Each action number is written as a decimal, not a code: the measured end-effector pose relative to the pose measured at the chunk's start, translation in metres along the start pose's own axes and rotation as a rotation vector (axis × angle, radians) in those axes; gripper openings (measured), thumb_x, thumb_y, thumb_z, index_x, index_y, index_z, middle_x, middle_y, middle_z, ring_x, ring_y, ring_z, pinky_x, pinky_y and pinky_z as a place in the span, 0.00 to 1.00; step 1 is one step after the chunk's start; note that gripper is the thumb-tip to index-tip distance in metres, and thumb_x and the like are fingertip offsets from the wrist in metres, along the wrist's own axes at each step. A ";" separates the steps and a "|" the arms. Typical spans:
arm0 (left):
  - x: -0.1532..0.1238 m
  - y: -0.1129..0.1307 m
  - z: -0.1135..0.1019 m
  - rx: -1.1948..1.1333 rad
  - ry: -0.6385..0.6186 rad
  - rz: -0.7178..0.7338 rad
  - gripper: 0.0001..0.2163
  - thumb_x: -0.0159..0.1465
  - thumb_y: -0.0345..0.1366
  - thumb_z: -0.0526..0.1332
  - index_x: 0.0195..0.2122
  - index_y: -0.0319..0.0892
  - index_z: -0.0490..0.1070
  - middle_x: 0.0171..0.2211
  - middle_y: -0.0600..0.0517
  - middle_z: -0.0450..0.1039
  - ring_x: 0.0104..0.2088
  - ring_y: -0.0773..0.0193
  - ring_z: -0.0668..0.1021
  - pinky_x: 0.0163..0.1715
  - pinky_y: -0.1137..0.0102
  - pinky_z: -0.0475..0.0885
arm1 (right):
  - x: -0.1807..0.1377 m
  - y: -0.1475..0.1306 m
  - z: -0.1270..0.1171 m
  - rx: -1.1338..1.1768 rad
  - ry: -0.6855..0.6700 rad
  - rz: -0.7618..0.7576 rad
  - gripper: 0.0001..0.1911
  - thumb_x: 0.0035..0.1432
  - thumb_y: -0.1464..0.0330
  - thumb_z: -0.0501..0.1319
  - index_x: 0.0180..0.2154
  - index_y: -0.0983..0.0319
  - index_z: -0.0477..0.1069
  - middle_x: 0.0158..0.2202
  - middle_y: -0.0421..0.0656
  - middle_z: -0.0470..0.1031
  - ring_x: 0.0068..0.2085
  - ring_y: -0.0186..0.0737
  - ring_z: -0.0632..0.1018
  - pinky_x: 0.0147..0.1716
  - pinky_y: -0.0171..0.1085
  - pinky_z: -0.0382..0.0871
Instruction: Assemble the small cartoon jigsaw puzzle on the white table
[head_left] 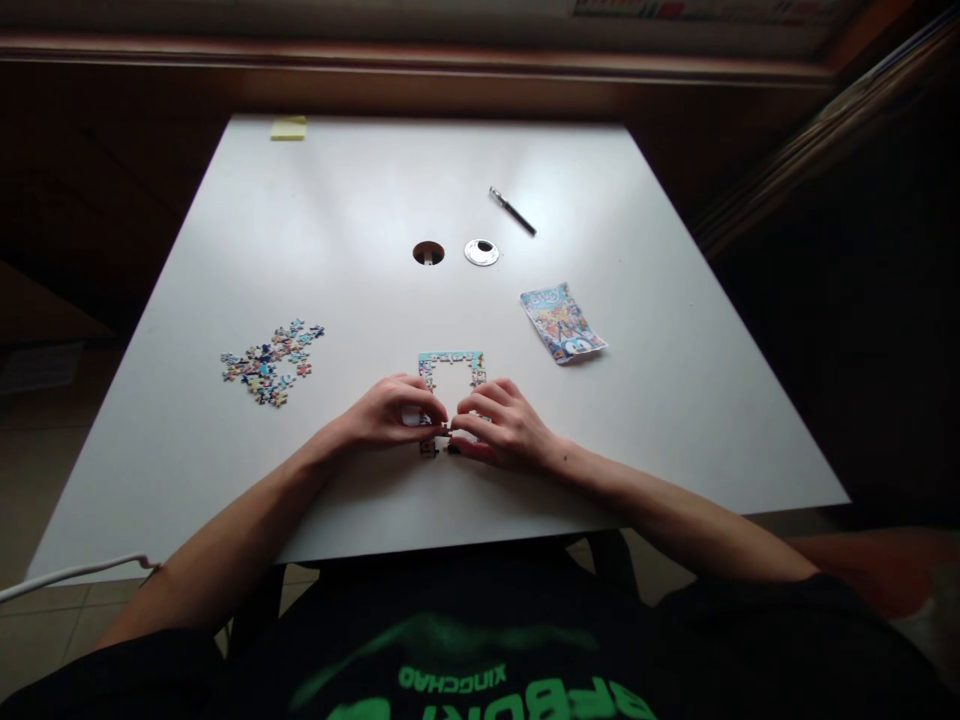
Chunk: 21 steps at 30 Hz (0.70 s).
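Note:
A partly joined jigsaw puzzle border (450, 357) lies on the white table near its front edge, its middle showing bare tabletop. Over the left side of the border, my left hand (397, 412) pinches a small puzzle piece (446, 431) between thumb and fingertips. My right hand (504, 425) covers the right side of the border, its fingers curled with the tips close to that same piece. Whether the right fingers grip a piece too is hidden. To the left lies a loose pile of puzzle pieces (264, 368) in mixed colours.
A colourful puzzle packet (562, 322) lies to the right. Farther back are a black pen (513, 211), a round cable hole (428, 253) and its silver cover (481, 252). Yellow sticky notes (289, 128) sit at the far left edge. A white cable (82, 574) crosses the near left corner.

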<state>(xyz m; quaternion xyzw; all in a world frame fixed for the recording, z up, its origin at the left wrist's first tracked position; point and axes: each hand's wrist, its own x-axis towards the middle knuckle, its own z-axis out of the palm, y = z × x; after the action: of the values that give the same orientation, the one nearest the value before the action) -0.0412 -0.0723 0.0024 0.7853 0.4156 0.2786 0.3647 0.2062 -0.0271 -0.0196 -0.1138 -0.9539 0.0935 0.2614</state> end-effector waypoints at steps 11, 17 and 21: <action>-0.001 -0.003 0.000 -0.076 0.028 0.000 0.07 0.63 0.40 0.66 0.36 0.43 0.82 0.32 0.48 0.77 0.34 0.63 0.77 0.38 0.70 0.71 | 0.004 -0.009 0.001 -0.083 0.012 0.040 0.05 0.65 0.64 0.60 0.40 0.58 0.72 0.40 0.45 0.76 0.43 0.46 0.70 0.44 0.46 0.62; 0.000 0.003 -0.004 -0.079 0.010 -0.005 0.08 0.63 0.39 0.64 0.38 0.42 0.80 0.34 0.46 0.77 0.37 0.61 0.77 0.41 0.67 0.72 | 0.007 -0.010 0.001 0.011 0.013 0.134 0.05 0.61 0.66 0.62 0.40 0.58 0.72 0.42 0.46 0.75 0.45 0.48 0.70 0.45 0.47 0.62; 0.002 0.004 -0.006 0.020 -0.059 0.067 0.06 0.59 0.35 0.65 0.37 0.43 0.77 0.38 0.48 0.77 0.41 0.58 0.75 0.49 0.64 0.69 | 0.006 -0.011 -0.002 0.078 -0.019 0.137 0.06 0.59 0.66 0.64 0.39 0.58 0.71 0.47 0.47 0.73 0.49 0.50 0.69 0.49 0.49 0.63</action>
<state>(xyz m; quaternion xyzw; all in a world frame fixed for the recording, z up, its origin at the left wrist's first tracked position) -0.0428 -0.0696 0.0090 0.8104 0.3807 0.2632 0.3593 0.2004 -0.0362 -0.0127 -0.1679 -0.9420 0.1492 0.2495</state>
